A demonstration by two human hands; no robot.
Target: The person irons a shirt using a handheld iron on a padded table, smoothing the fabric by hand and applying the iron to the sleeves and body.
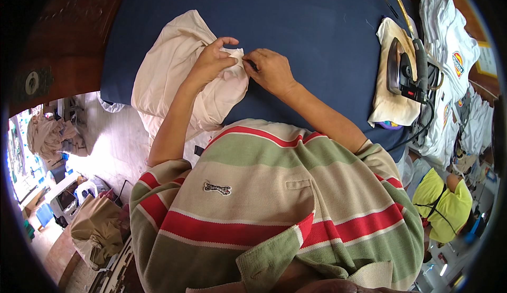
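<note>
Cream cloth (169, 66), possibly a garment, lies bunched on the navy-covered table and hangs over its near edge. My left hand (211, 63) is at its upper right part. The index finger curves away, while the thumb presses on the cloth; the remaining fingers are mostly hidden, and the cloth seems gripped there. Close beside it, my right hand (272, 71) has its fingers closed around a small dark tool (252, 65), largely covered by the fingers. Its fingertips meet the edge of the cloth.
On the right, an iron (404, 73) rests on a scorched cream pad (385, 103), its cord trailing down. Stacked white shirts (443, 39) lie beyond. A person in yellow (442, 203) is at lower right. Brown cloth (97, 229) is piled at lower left.
</note>
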